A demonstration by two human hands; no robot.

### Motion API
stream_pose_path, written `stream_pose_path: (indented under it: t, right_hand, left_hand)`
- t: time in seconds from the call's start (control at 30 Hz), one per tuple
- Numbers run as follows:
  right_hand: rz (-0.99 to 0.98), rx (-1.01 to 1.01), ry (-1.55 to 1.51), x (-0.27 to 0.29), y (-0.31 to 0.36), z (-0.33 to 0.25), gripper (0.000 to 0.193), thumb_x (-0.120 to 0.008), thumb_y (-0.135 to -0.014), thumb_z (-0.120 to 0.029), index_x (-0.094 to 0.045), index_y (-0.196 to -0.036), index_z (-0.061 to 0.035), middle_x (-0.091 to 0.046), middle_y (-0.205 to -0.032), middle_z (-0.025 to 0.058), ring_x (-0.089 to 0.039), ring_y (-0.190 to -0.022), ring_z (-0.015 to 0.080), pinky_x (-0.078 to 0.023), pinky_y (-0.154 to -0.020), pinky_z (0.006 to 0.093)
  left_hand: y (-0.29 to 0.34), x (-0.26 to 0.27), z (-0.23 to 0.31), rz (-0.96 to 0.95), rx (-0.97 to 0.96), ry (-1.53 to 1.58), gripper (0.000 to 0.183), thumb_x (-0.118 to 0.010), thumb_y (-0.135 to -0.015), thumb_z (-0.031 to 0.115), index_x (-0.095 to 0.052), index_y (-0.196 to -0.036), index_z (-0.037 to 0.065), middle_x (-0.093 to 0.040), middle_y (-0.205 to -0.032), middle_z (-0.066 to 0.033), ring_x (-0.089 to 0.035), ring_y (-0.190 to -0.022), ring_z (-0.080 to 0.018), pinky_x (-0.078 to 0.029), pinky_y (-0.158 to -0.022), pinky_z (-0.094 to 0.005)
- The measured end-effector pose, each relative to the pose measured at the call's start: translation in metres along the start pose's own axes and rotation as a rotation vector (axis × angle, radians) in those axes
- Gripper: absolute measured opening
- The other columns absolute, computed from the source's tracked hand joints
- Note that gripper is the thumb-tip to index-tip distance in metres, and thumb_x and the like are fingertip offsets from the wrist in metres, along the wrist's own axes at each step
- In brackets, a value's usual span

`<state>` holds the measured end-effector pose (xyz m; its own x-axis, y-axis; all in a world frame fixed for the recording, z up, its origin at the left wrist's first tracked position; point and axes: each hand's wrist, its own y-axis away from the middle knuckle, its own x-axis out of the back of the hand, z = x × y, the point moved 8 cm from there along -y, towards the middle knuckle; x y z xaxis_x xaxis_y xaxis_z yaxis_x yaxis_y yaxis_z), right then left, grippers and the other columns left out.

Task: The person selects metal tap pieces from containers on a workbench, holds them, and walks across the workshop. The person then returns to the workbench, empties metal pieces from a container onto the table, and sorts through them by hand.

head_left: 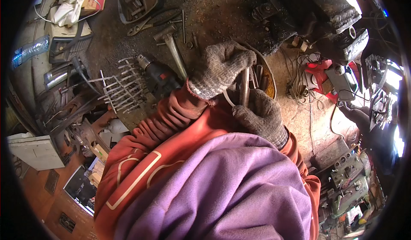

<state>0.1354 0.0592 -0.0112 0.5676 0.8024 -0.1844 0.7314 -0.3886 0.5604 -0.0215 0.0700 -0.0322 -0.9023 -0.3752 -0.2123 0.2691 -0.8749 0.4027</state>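
Observation:
Both my hands wear grey-brown knit gloves. My left hand (pixel 224 68) is closed, its fingertips at the upper end of a ridged metal rod (pixel 244 88). Lower down and to the right, my right hand (pixel 263 116) is closed round the rod's lower end. The rod stands roughly upright in view, and its ridges look like a thread. Beside it shows a thin pale strip (pixel 228 98), partly hidden by the hands. Just behind the hands is a round container (pixel 274 90) with several metal pieces in it, half covered by the gloves.
A black power drill (pixel 160 75) and a hammer (pixel 173 51) lie left of my left hand, near a rack of metal rods (pixel 124 86). Pliers (pixel 147 23) and a tray of metal parts (pixel 124 8) lie farther off. A dark heavy vise-like block (pixel 317 8) stands at far right, with cables (pixel 295 77) below.

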Motion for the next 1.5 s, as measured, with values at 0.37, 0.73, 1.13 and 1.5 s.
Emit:
stream_pose_path:
  t: [0.37,0.73,1.13,1.5]
  right_hand:
    - [-0.023,0.051,-0.142,0.008,-0.002,0.005,0.033,-0.064,-0.097,-0.013,-0.062,-0.127,0.0005,-0.065,-0.109,0.0051,-0.059,-0.094,0.0117,-0.05,-0.081,0.0276]
    - [-0.06,-0.046,-0.219,0.006,-0.004,0.01,0.041,-0.065,-0.097,-0.017,-0.057,-0.132,0.0034,-0.064,-0.118,0.008,-0.059,-0.104,0.0142,-0.047,-0.092,0.03]
    - [0.032,-0.051,-0.168,0.004,-0.007,-0.002,0.045,-0.081,-0.084,-0.007,-0.061,-0.123,0.0022,-0.069,-0.114,0.0067,-0.063,-0.101,0.0119,-0.051,-0.088,0.0277]
    - [0.078,-0.051,-0.178,0.002,-0.005,-0.003,0.041,-0.08,-0.086,-0.012,-0.063,-0.12,0.0018,-0.07,-0.108,0.0084,-0.065,-0.097,0.0129,-0.053,-0.084,0.0285]
  left_hand:
    - [-0.002,-0.002,0.0,0.01,-0.005,0.014,0.012,-0.07,-0.094,0.012,-0.071,-0.098,0.001,-0.072,-0.087,-0.003,-0.063,-0.078,-0.0076,-0.052,-0.069,-0.0243]
    - [-0.004,-0.002,0.005,0.03,-0.053,-0.024,0.012,-0.071,-0.093,0.011,-0.072,-0.099,0.0,-0.072,-0.086,-0.0039,-0.064,-0.077,-0.0084,-0.053,-0.07,-0.0247]
    - [-0.004,0.0,0.0,0.03,-0.018,-0.024,0.012,-0.071,-0.093,0.011,-0.071,-0.099,0.0,-0.072,-0.09,-0.0049,-0.065,-0.079,-0.0096,-0.054,-0.072,-0.0253]
    - [-0.005,0.003,-0.004,0.015,-0.025,-0.004,0.015,-0.071,-0.093,0.01,-0.072,-0.103,-0.001,-0.074,-0.095,-0.0059,-0.066,-0.084,-0.0111,-0.054,-0.077,-0.0268]
